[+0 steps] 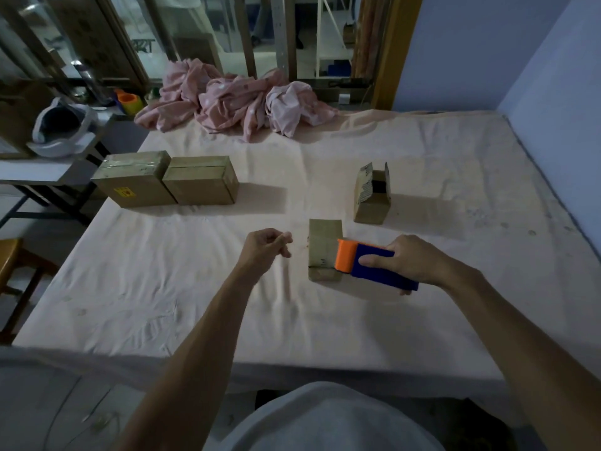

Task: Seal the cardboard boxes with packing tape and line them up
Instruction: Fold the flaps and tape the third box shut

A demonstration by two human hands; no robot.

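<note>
Right hand (413,258) grips the blue-and-orange tape dispenser (374,265), orange head pressed on the small cardboard box (325,249) mid-sheet, so we're taping. Left hand (266,245) hovers just beside the box, fingers curled, nothing visible in them (clear tape would hardly show). Next, I reckon: steady the box, draw the tape across, then set it by the two sealed boxes (169,185) far left; the open box (372,196) needs closing

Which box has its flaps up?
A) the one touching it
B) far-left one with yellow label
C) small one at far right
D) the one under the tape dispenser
C: the small brown cardboard box at far right has flaps standing up around a dark opening.
</note>
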